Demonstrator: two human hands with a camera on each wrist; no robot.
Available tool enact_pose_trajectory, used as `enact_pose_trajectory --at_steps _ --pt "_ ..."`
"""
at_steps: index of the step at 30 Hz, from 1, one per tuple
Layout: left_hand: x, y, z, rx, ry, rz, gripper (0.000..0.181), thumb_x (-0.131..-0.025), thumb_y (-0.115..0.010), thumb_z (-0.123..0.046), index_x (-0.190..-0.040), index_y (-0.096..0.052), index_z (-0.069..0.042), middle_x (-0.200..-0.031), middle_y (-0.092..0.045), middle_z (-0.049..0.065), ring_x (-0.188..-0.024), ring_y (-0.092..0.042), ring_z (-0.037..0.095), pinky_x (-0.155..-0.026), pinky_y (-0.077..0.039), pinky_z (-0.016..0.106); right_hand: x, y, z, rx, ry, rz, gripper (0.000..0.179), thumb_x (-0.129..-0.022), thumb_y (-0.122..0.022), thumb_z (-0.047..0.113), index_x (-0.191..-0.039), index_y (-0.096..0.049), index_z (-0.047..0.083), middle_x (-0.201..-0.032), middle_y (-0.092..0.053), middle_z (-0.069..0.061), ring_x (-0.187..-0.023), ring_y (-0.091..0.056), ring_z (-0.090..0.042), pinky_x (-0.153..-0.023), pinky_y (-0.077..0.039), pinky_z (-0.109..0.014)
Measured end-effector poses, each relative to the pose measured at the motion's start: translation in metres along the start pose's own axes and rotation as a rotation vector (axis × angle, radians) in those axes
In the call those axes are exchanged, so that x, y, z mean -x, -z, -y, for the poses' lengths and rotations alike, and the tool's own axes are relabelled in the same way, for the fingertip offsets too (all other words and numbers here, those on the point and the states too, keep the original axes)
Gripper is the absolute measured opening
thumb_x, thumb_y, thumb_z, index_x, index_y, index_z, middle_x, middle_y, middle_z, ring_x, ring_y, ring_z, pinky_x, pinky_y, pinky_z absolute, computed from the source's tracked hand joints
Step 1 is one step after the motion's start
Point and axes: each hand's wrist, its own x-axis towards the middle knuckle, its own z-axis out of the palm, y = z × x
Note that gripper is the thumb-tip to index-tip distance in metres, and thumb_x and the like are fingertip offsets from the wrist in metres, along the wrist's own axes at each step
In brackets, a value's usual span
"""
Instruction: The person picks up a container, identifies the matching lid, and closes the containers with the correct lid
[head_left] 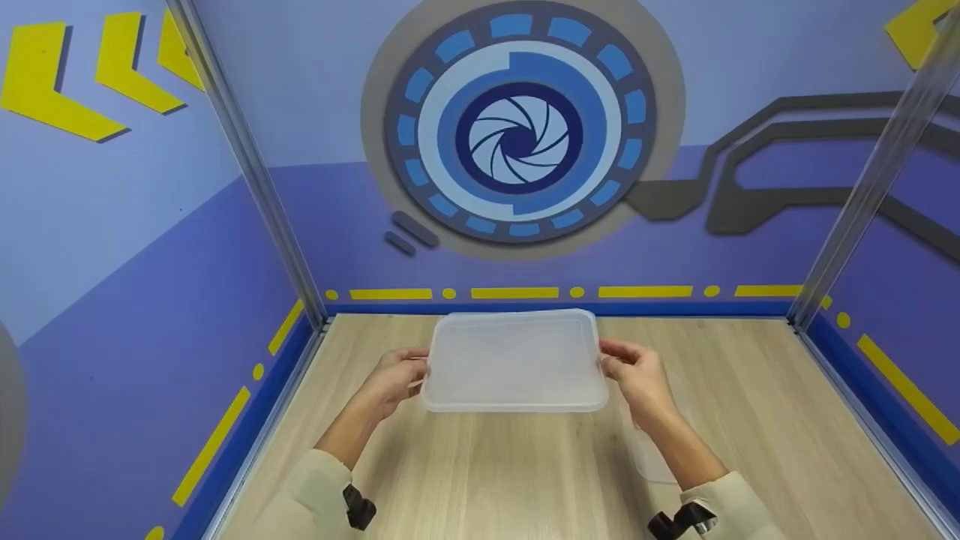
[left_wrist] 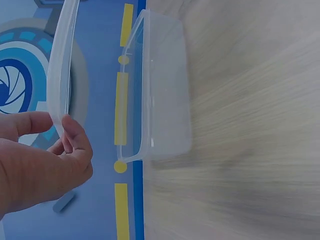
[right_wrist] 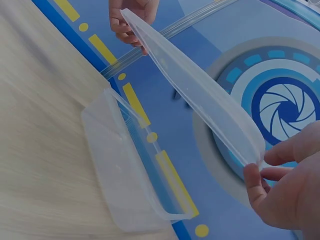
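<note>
A translucent plastic lid (head_left: 516,364), rectangular with rounded corners, is held up above the table between both hands. My left hand (head_left: 391,381) pinches its left edge between thumb and fingers, and my right hand (head_left: 639,379) pinches the right edge in the same way. Under and beside my right forearm stands a clear plastic container (head_left: 651,457), largely covered by that arm in the head view. The left wrist view shows the container (left_wrist: 169,90) upright on the table with its top uncovered, below the lid (left_wrist: 59,70) and apart from it.
The light wood-grain table (head_left: 495,472) ends at a blue and purple back wall (head_left: 322,232) with a round painted emblem. Metal corner posts (head_left: 255,157) rise at the left and right, joining the side walls. A small black device sits on each sleeve cuff.
</note>
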Motion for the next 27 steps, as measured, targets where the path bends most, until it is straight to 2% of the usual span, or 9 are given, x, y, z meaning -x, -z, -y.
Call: enact_pose_trajectory --at_steps 7,13,18,27 --pt "0.002 -0.001 0.004 -0.047 -0.007 -0.016 0.039 -0.103 -0.058 -0.002 -0.140 -0.056 0.008 -0.125 -0.063 0.020 -0.108 -0.064 0.029 -0.089 -0.055 0.038 0.001 0.001 -0.006 0.064 -0.004 0.032 0.034 -0.104 -0.060 0.000 -0.137 -0.063 -0.009 -0.128 -0.066 -0.026 -0.107 -0.067 -0.030 -0.091 -0.058 -0.030" --pt "-0.001 -0.001 0.011 -0.057 -0.003 -0.025 0.038 -0.102 -0.059 -0.003 -0.139 -0.056 0.008 -0.123 -0.064 0.019 -0.105 -0.064 0.028 -0.087 -0.056 0.036 0.001 0.001 -0.011 0.089 -0.005 0.043 0.035 -0.102 -0.060 -0.004 -0.137 -0.062 -0.012 -0.126 -0.066 -0.028 -0.107 -0.066 -0.031 -0.085 -0.057 -0.023" --pt "-0.002 -0.001 0.015 -0.061 0.004 -0.033 0.039 -0.101 -0.059 -0.002 -0.138 -0.057 0.008 -0.119 -0.064 0.018 -0.102 -0.062 0.026 -0.084 -0.056 0.035 0.000 0.000 -0.013 0.115 -0.003 0.053 0.035 -0.101 -0.059 -0.006 -0.136 -0.061 -0.013 -0.126 -0.065 -0.028 -0.107 -0.064 -0.031 -0.085 -0.057 -0.024" --pt "-0.003 -0.007 0.010 -0.098 -0.046 -0.073 0.041 -0.098 -0.059 -0.001 -0.138 -0.057 0.009 -0.119 -0.062 0.020 -0.099 -0.060 0.025 -0.083 -0.055 0.036 -0.006 -0.002 -0.017 0.201 0.017 0.025 0.034 -0.101 -0.060 -0.007 -0.134 -0.063 -0.014 -0.126 -0.067 -0.030 -0.107 -0.066 -0.031 -0.081 -0.057 -0.020"
